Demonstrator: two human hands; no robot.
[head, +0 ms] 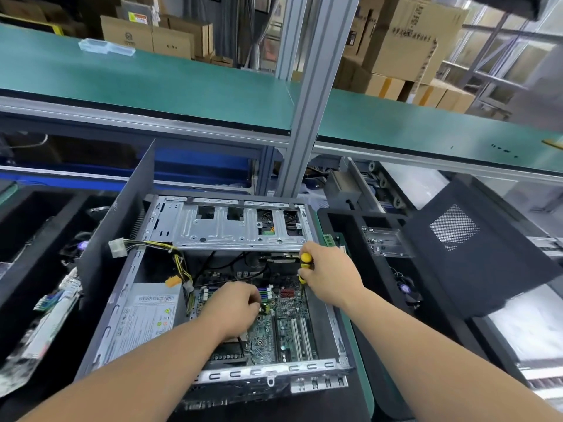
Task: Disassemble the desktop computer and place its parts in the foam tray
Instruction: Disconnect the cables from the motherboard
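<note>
On the green bench, the desktop computer (213, 300) lies on its side with the cover off, so the circuit board (283, 324) faces up. At its far end a metal drive cage (240, 223) spans the case, and the grey power supply (146, 312) sits in the near left corner with its yellow and black cables (179, 260) looping over toward the board.

The left hand (234, 309) reaches down onto the middle of the board, fingers curled and pinching something small there; what exactly it grips is hidden by the fingers. The right hand (326, 275) is closed round a screwdriver (304, 263) with a yellow and black handle, held upright at the right edge of the case, tip pointing down toward the board.

Black foam trays (350, 239) stand on both sides of the computer, and the one on the right already holds a metal part (387, 242). A dark case panel (475, 242) leans at the far right.

The job looks only partly done: board, power supply and cage are all in the case.

The risks, as I judge them, lie with both hands. If the screwdriver tip slips off a screw head, it could gouge the board or chip a component. A freed screw could drop among the slots and be hard to find. If the left hand pulls at an angle on a connector, pins could bend or a latch could snap. The loose cables could snag the board when it is lifted.
</note>
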